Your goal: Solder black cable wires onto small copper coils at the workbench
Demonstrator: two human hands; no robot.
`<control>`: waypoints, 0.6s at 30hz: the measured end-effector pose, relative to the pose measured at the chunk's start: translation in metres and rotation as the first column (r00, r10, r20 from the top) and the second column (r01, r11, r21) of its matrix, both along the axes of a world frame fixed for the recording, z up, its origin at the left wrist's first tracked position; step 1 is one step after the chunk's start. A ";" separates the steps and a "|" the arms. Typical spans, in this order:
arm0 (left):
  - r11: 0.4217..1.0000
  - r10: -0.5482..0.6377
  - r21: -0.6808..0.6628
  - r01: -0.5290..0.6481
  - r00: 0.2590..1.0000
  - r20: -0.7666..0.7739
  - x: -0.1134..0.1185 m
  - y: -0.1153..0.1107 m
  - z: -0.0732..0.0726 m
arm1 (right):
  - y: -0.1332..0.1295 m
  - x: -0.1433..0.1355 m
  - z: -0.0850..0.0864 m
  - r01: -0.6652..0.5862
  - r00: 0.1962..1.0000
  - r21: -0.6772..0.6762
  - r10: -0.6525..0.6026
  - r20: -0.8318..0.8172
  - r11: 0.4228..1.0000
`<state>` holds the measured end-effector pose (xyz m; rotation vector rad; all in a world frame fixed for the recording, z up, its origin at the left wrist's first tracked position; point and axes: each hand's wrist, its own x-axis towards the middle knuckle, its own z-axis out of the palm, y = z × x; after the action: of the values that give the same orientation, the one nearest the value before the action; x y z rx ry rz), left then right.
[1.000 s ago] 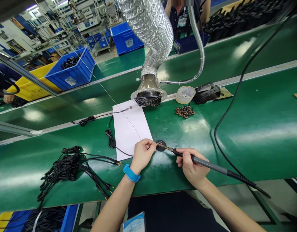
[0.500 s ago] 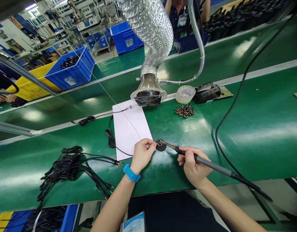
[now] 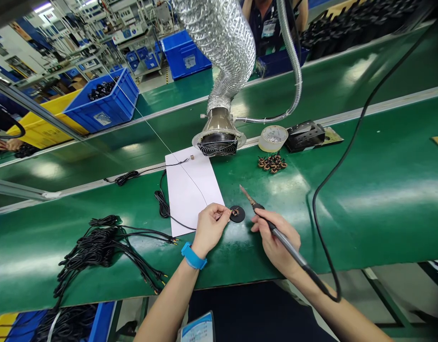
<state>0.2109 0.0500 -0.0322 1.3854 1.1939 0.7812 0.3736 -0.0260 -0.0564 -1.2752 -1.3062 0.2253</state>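
My left hand [image 3: 212,225] is closed in a pinch at the left edge of a small round black pad [image 3: 238,218]. A black cable [image 3: 181,224] and a thin solder wire [image 3: 190,178] both run into this hand; the exact grip is hidden by the fingers. On the pad lies a small ring-shaped part [image 3: 235,212] with copper-coloured contacts, touching or nearly touching my left fingertips. My right hand [image 3: 278,240] is wrapped round a soldering iron [image 3: 283,242]. The iron's tip is raised, pointing up and left, apart from the ring-shaped part.
A fume extractor hood [image 3: 219,133] hangs over the white sheet [image 3: 194,190]. Behind the pad are a heap of ring parts [image 3: 272,163], a tape roll [image 3: 273,138] and a black metal holder [image 3: 306,136]. Bundled cables [image 3: 87,251] lie left. The iron's cord [image 3: 317,204] loops right. Co-workers sit beyond.
The soldering iron's tip has lifted off the ring-shaped part and swung up, away from me. My right hand has shifted left and the cord has moved with it. My left hand stays put.
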 end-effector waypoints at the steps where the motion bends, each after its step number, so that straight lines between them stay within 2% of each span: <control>1: 1.000 -0.006 0.002 0.006 1.000 0.006 0.000 0.000 0.000 | 0.004 -0.001 0.001 -0.022 0.999 0.026 0.020 0.049 0.999; 4: 0.999 -0.032 0.009 0.032 0.999 0.029 -0.001 0.000 0.001 | 0.014 -0.006 0.004 -0.045 0.989 0.041 0.039 0.146 0.998; 9: 0.999 -0.046 0.013 0.046 0.998 0.045 -0.003 -0.001 0.002 | 0.021 -0.013 0.005 -0.094 0.983 -0.016 0.095 0.159 0.995; 15: 0.999 -0.034 0.004 0.034 0.999 0.033 -0.004 -0.001 -0.001 | 0.014 -0.010 0.002 0.017 0.995 0.051 -0.021 0.093 0.999; 18: 1.000 -0.027 0.008 0.027 0.999 0.020 -0.005 -0.001 -0.002 | 0.001 -0.005 -0.007 0.109 0.994 0.010 -0.109 0.016 0.994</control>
<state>0.2061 0.0489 -0.0345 1.3939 1.1554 0.7798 0.3681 -0.0246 -0.0636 -1.3385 -1.2454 0.1316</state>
